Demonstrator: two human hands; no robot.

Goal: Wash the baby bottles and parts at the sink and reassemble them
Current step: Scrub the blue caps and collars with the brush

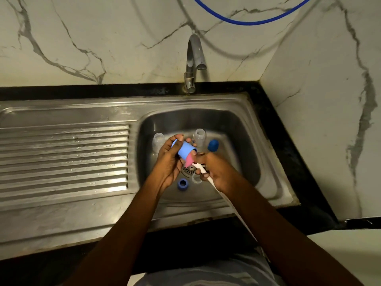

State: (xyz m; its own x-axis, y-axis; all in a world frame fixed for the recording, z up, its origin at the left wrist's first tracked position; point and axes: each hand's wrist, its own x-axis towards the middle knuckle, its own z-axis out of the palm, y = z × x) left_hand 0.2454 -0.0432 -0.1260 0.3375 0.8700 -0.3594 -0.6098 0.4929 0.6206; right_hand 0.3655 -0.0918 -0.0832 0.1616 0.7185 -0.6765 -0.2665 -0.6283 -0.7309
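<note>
Over the sink basin [237, 129], my left hand [168, 162] grips a light blue bottle cap [185, 152] tilted on its side. My right hand [214, 168] holds the white handle of a bottle brush [201, 169]; its pink sponge head [189, 161] pokes into the cap's opening. Two clear bottles stand upright in the basin: one [158, 139] left of my hands, one [199, 138] behind them. A dark blue cap [213, 145] sits to the right. A blue screw ring [182, 184] and a clear teat [196, 178] lie near the drain.
The steel tap [192, 58] stands behind the basin, with no water visibly running. A ribbed draining board [64, 157] stretches to the left. A black counter edge [288, 153] and marble walls close in on the right. A blue hose [247, 21] hangs across the wall above.
</note>
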